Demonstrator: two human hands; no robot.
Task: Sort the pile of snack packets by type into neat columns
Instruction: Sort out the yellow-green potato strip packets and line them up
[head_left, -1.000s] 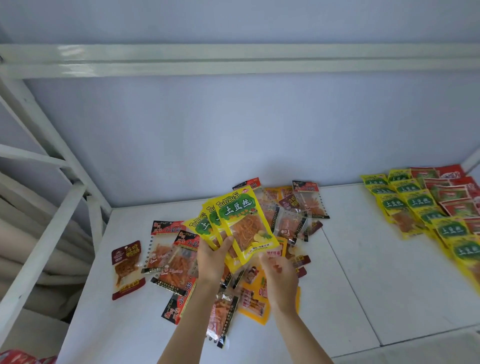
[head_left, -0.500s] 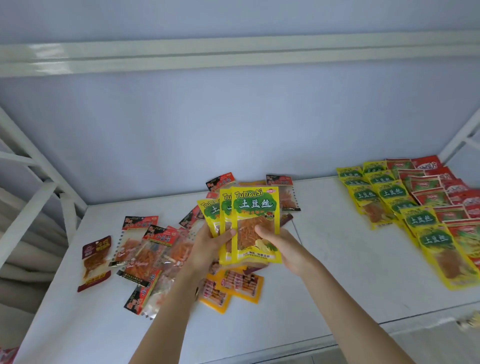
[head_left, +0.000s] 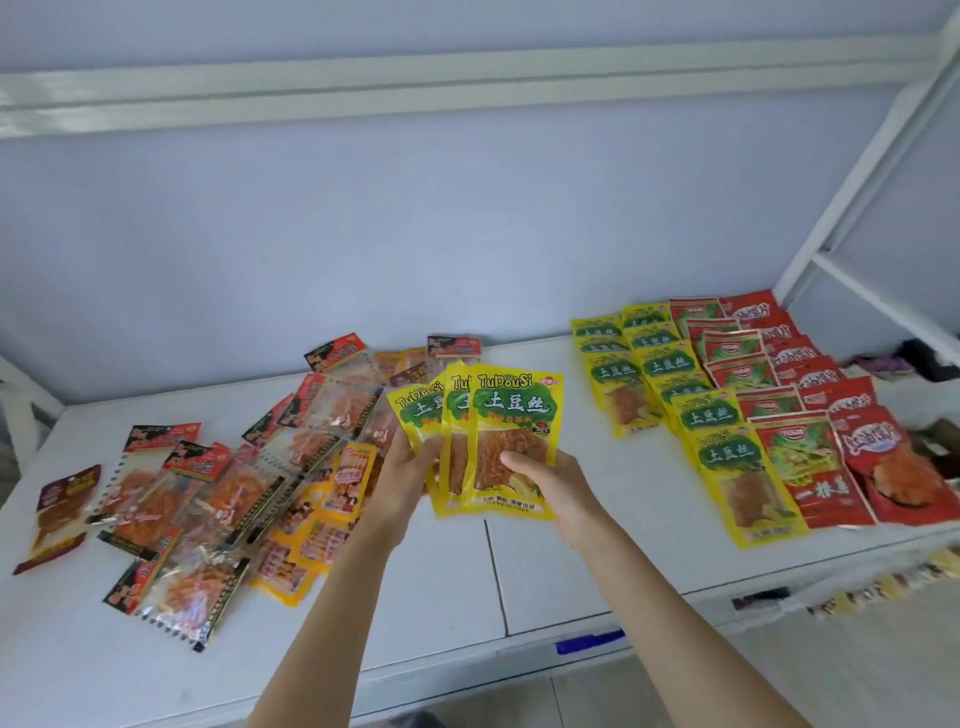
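Observation:
I hold a fan of three yellow-and-green TuDouSi packets (head_left: 511, 415) above the white table (head_left: 597, 561). My left hand (head_left: 402, 475) grips the fan's left side. My right hand (head_left: 553, 486) pinches the front packet at its lower right, thumb on its face. To the left lies the unsorted pile (head_left: 218, 499) of clear red-topped packets and yellow sausage packets. At the right stand the sorted columns: yellow-green packets (head_left: 727, 457), red-and-green packets (head_left: 800, 467) and red packets (head_left: 883, 457).
A lone dark-red packet (head_left: 60, 512) lies at the far left of the table. White frame bars rise at the right (head_left: 852, 208) and run along the wall behind. Dark items sit at the far right edge (head_left: 919, 358).
My right hand came up from the pile and took hold of the front yellow packet. The fan has moved to the right, toward the sorted columns, and my view has turned right.

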